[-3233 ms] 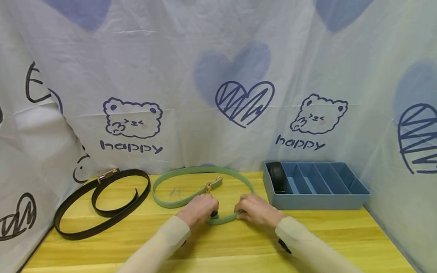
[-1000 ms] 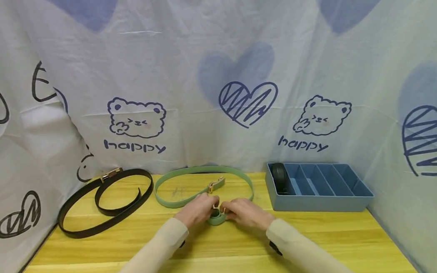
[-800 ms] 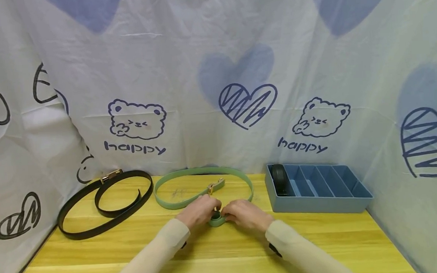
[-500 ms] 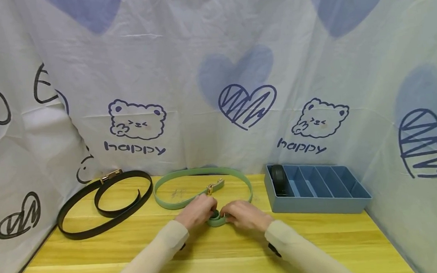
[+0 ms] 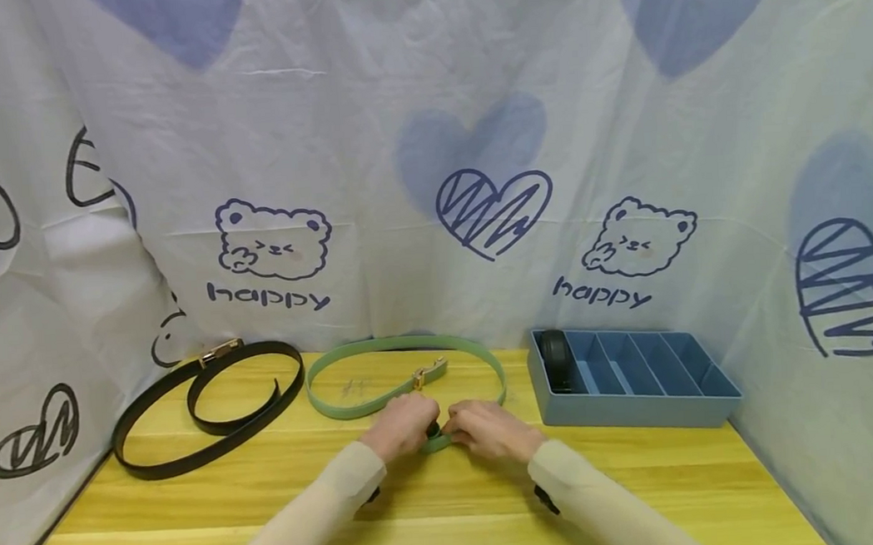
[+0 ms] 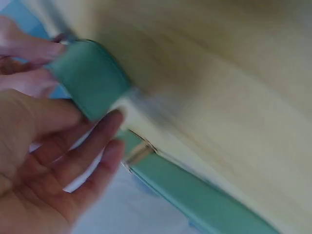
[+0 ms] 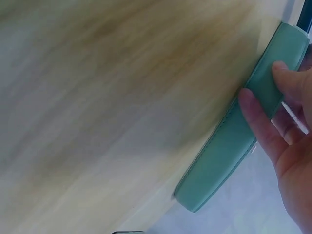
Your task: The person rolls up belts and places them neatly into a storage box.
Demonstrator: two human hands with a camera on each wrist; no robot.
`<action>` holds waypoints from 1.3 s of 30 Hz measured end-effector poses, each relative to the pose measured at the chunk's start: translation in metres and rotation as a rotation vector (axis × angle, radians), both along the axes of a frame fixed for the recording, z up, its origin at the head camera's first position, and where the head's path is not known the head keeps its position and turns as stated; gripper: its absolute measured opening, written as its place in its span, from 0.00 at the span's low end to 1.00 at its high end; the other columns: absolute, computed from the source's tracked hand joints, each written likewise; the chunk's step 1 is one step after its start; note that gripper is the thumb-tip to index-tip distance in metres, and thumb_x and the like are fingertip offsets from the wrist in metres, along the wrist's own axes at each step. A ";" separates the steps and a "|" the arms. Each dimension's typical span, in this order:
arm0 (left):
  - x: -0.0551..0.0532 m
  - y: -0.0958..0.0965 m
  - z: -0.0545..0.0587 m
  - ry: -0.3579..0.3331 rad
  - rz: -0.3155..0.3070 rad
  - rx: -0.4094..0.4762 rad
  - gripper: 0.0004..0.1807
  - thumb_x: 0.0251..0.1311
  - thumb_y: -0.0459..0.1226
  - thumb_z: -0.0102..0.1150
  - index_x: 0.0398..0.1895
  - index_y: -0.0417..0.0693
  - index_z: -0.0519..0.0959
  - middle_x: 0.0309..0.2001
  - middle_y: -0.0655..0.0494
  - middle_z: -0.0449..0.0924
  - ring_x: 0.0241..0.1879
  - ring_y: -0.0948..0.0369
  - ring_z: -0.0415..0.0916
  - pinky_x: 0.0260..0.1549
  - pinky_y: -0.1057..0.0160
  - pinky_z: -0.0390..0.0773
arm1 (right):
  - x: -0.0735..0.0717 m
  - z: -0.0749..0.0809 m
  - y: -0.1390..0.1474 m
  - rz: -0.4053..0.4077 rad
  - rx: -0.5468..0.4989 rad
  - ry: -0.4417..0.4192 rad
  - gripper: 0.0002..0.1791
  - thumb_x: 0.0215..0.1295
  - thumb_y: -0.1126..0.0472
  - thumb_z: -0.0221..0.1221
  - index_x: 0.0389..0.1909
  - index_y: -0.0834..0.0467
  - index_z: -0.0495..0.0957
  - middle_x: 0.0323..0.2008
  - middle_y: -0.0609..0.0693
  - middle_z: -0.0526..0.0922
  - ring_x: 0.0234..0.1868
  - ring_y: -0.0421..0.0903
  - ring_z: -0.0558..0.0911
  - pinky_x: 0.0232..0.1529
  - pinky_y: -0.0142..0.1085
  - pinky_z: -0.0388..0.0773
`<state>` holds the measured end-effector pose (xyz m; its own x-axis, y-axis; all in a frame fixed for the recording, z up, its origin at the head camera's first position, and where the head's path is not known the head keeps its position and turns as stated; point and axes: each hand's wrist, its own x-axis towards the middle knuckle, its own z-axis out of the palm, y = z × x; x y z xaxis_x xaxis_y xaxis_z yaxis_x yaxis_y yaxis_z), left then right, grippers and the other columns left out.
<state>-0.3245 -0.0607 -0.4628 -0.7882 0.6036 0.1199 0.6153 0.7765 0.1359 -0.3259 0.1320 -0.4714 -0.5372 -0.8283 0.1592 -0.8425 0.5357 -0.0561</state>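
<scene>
A green belt point(image 5: 403, 342) lies in a wide loop on the table, its gold buckle point(image 5: 419, 379) just beyond my left hand point(image 5: 401, 425). That hand grips the rolled-up end of the belt; in the left wrist view the roll point(image 6: 92, 78) shows by the thumb and fingertips. Close beside it, my right hand point(image 5: 491, 427) holds the strap where it meets the roll. In the right wrist view the thumb and a finger lie on the strap point(image 7: 219, 151), which stands on its edge. The inside of the roll is mostly hidden by the fingers.
A black belt point(image 5: 148, 472) with a gold buckle lies loosely curled at the left. At the back right stands a blue-grey divided tray point(image 5: 640, 412), with a coiled black belt point(image 5: 556, 357) in its leftmost compartment. A printed white cloth point(image 5: 375, 251) hangs behind the table.
My right hand has come leftward to my left hand, and the near stretch of green strap between them is now wound into the roll. Most recently the left hand turned over the roll.
</scene>
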 end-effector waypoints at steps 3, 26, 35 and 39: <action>-0.004 -0.001 0.000 0.036 -0.099 -0.057 0.20 0.58 0.25 0.61 0.15 0.53 0.69 0.15 0.65 0.59 0.18 0.66 0.53 0.22 0.68 0.61 | -0.004 0.001 0.002 0.050 -0.011 -0.004 0.08 0.68 0.64 0.60 0.35 0.51 0.87 0.27 0.44 0.75 0.29 0.37 0.73 0.33 0.26 0.69; -0.008 -0.005 0.001 0.091 -0.218 0.016 0.11 0.65 0.25 0.54 0.35 0.53 0.73 0.20 0.60 0.73 0.17 0.67 0.61 0.21 0.70 0.64 | -0.005 0.000 0.006 -0.025 -0.038 -0.030 0.07 0.63 0.56 0.66 0.39 0.52 0.85 0.39 0.44 0.85 0.41 0.40 0.82 0.46 0.33 0.78; -0.006 -0.006 -0.003 0.135 -0.217 0.038 0.11 0.64 0.25 0.55 0.33 0.51 0.70 0.17 0.61 0.65 0.15 0.67 0.59 0.18 0.70 0.60 | 0.017 -0.008 -0.011 -0.016 0.011 0.189 0.06 0.63 0.49 0.64 0.35 0.45 0.86 0.34 0.40 0.83 0.39 0.39 0.79 0.38 0.32 0.78; -0.006 -0.006 -0.005 0.154 -0.236 0.059 0.10 0.64 0.25 0.55 0.33 0.50 0.70 0.17 0.61 0.67 0.16 0.67 0.59 0.19 0.70 0.61 | 0.017 -0.007 -0.009 -0.024 0.021 0.166 0.08 0.65 0.63 0.63 0.40 0.47 0.85 0.39 0.41 0.84 0.42 0.38 0.81 0.43 0.33 0.79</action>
<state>-0.3303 -0.0665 -0.4679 -0.5966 0.7565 0.2679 0.7948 0.6031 0.0672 -0.3086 0.1228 -0.4787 -0.5251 -0.8194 0.2300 -0.8260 0.5557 0.0939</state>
